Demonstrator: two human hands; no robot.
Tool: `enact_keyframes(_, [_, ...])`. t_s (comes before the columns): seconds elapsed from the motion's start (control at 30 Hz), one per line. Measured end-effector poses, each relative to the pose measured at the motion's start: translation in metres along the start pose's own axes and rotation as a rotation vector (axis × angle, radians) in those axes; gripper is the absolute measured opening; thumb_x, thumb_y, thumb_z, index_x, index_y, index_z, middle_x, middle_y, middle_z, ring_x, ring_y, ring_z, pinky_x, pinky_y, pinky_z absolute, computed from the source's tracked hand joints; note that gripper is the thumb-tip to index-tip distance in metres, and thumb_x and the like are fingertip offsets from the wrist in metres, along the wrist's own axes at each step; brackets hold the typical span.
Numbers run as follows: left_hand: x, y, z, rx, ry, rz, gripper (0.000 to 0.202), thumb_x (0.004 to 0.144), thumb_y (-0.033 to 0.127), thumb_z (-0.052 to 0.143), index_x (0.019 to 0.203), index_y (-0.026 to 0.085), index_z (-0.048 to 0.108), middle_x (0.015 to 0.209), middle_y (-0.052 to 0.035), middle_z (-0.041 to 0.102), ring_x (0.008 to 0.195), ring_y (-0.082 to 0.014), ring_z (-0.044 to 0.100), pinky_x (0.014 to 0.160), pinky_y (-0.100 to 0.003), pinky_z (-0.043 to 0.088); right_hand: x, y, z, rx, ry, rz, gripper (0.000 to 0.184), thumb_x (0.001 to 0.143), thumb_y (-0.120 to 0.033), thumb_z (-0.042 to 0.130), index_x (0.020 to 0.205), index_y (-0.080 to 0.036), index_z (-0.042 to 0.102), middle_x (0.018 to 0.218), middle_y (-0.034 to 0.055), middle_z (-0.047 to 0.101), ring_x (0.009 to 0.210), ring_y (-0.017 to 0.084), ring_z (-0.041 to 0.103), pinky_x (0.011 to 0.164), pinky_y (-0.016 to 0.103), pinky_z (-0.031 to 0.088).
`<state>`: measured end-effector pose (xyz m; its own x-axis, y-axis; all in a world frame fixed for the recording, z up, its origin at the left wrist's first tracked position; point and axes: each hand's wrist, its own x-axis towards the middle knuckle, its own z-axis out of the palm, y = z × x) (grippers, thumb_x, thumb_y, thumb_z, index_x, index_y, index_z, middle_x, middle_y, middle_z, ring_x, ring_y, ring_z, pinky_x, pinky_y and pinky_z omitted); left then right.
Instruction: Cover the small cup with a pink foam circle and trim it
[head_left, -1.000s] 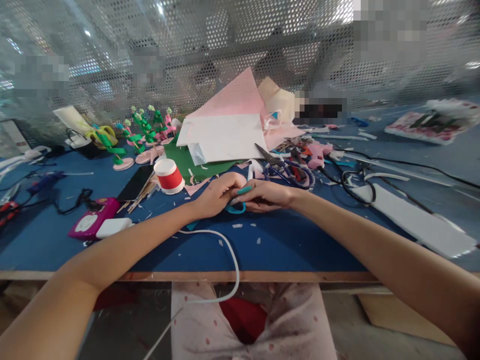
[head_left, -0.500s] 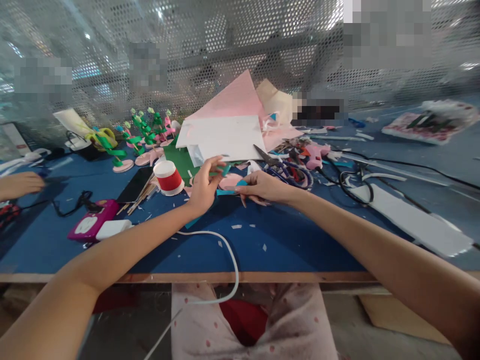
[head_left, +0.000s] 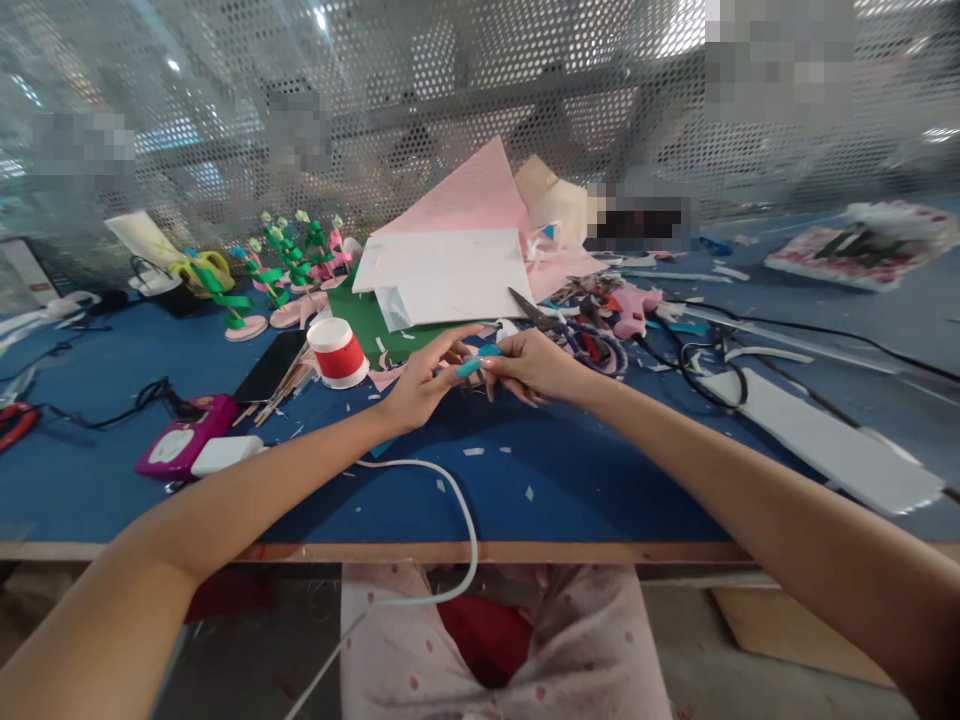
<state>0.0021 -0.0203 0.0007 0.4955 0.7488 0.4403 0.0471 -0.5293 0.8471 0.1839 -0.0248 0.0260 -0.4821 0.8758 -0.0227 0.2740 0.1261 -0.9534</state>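
Observation:
Over the blue table my left hand [head_left: 421, 383] and my right hand [head_left: 534, 366] meet, fingers pinched close together. Between their fingertips is a small turquoise strip [head_left: 489, 351], which looks like paper; both hands grip it, and part of it is covered by fingers. Just beyond the hands lie a green sheet [head_left: 360, 318] and a white sheet [head_left: 457, 270]. Left of my left hand stands a white cup with a red band [head_left: 337, 356]. Scissors [head_left: 534, 310] with dark blades lie beyond my right hand.
Pink and green paper plants [head_left: 289, 262] stand at the back left. A purple power box [head_left: 187, 440] with a white plug sits left. A white cable [head_left: 459, 490] hangs over the front edge. On the right are a pink glue gun [head_left: 634, 310], black cords and a white strip [head_left: 825, 440].
My hands have drawn together, and the turquoise strip between them shows shorter and curled. The other person's hand at the far left has gone from view, leaving red-handled scissors visible.

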Motion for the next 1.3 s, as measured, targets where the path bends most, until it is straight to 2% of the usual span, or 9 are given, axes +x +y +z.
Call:
enact_keyframes(0.13, [0.001, 0.000, -0.001, 0.209, -0.007, 0.147, 0.057, 0.071, 0.047, 0.067, 0.124, 0.029, 0.053, 0.111, -0.0079, 0.051, 0.101, -0.0205, 0.050, 0.084, -0.035, 0.047, -0.003, -0.002, -0.001, -0.029, -0.103, 0.055, 0.041, 0.065, -0.051, 0.069, 0.051, -0.014, 0.057, 0.026, -0.0063, 0.040, 0.019, 0.004, 0.030, 0.023, 0.017, 0.018])
enact_keyframes(0.3, [0.002, -0.004, -0.001, 0.296, -0.029, 0.270, 0.038, 0.074, 0.036, 0.067, 0.112, 0.029, 0.063, 0.107, -0.0070, 0.056, 0.103, -0.0195, 0.054, 0.089, -0.037, 0.047, -0.003, 0.001, -0.002, -0.017, -0.048, 0.006, 0.047, 0.062, -0.060, 0.068, 0.057, -0.014, 0.057, 0.028, -0.0056, 0.042, 0.021, 0.004, 0.031, 0.024, 0.018, 0.021])
enact_keyframes(0.5, [0.003, -0.010, -0.002, 0.291, 0.117, 0.249, 0.025, 0.079, 0.020, 0.062, 0.103, 0.026, 0.067, 0.099, -0.0050, 0.063, 0.090, -0.0134, 0.060, 0.073, -0.026, 0.053, 0.003, 0.011, -0.001, 0.059, -0.114, -0.084, 0.076, 0.069, -0.083, 0.029, 0.060, -0.014, 0.059, 0.035, 0.0004, 0.050, 0.026, 0.008, 0.042, 0.027, 0.020, 0.032])
enact_keyframes(0.57, [0.003, -0.011, -0.002, 0.312, 0.167, 0.225, 0.025, 0.077, 0.018, 0.065, 0.101, 0.023, 0.068, 0.095, -0.0041, 0.063, 0.084, -0.0120, 0.060, 0.071, -0.025, 0.053, 0.003, 0.011, 0.001, 0.071, -0.056, -0.086, 0.072, 0.074, -0.080, 0.027, 0.057, -0.016, 0.056, 0.035, -0.0001, 0.049, 0.026, 0.007, 0.042, 0.027, 0.019, 0.032])
enact_keyframes(0.7, [0.004, -0.007, -0.002, 0.293, 0.210, 0.137, 0.023, 0.073, 0.018, 0.069, 0.095, 0.019, 0.069, 0.085, -0.0023, 0.061, 0.073, -0.0097, 0.059, 0.064, -0.022, 0.052, 0.003, 0.006, 0.004, 0.026, 0.040, -0.120, 0.053, 0.072, -0.070, 0.051, 0.061, -0.018, 0.052, 0.033, -0.0046, 0.048, 0.025, 0.007, 0.041, 0.028, 0.019, 0.032])
enact_keyframes(0.9, [0.005, 0.002, 0.003, 0.035, 0.238, -0.034, 0.039, 0.061, 0.025, 0.078, 0.097, 0.016, 0.067, 0.085, -0.0020, 0.060, 0.070, -0.0096, 0.058, 0.061, -0.020, 0.050, 0.004, 0.007, 0.004, 0.032, 0.129, -0.161, 0.049, 0.070, -0.067, 0.057, 0.062, -0.018, 0.050, 0.039, -0.0056, 0.050, 0.029, 0.007, 0.046, 0.031, 0.019, 0.037])
enact_keyframes(1.07, [0.012, 0.002, -0.005, -0.441, 0.311, -0.436, 0.047, 0.079, 0.056, 0.051, 0.094, 0.013, 0.062, 0.068, -0.0027, 0.062, 0.057, -0.0115, 0.058, 0.053, -0.024, 0.049, 0.002, 0.005, 0.004, 0.000, 0.075, -0.211, 0.048, 0.076, -0.063, 0.052, 0.058, -0.018, 0.049, 0.033, -0.0061, 0.046, 0.025, 0.006, 0.040, 0.029, 0.018, 0.030])
enact_keyframes(1.17, [0.014, 0.000, -0.007, -0.542, 0.250, -0.541, 0.052, 0.080, 0.062, 0.044, 0.086, 0.013, 0.061, 0.064, -0.0028, 0.061, 0.056, -0.0137, 0.060, 0.052, -0.026, 0.050, 0.001, 0.004, 0.006, -0.007, 0.041, -0.222, 0.045, 0.078, -0.059, 0.052, 0.058, -0.019, 0.048, 0.033, -0.0064, 0.045, 0.024, 0.006, 0.038, 0.029, 0.019, 0.030])
enact_keyframes(1.3, [0.010, 0.000, 0.000, -0.381, -0.013, -0.378, 0.038, 0.065, 0.049, 0.071, 0.075, 0.013, 0.060, 0.064, -0.0007, 0.062, 0.058, -0.0112, 0.059, 0.055, -0.023, 0.049, 0.001, 0.003, 0.008, -0.068, 0.116, -0.207, 0.038, 0.083, -0.045, 0.053, 0.057, -0.018, 0.047, 0.034, -0.0071, 0.045, 0.026, 0.005, 0.039, 0.031, 0.018, 0.032])
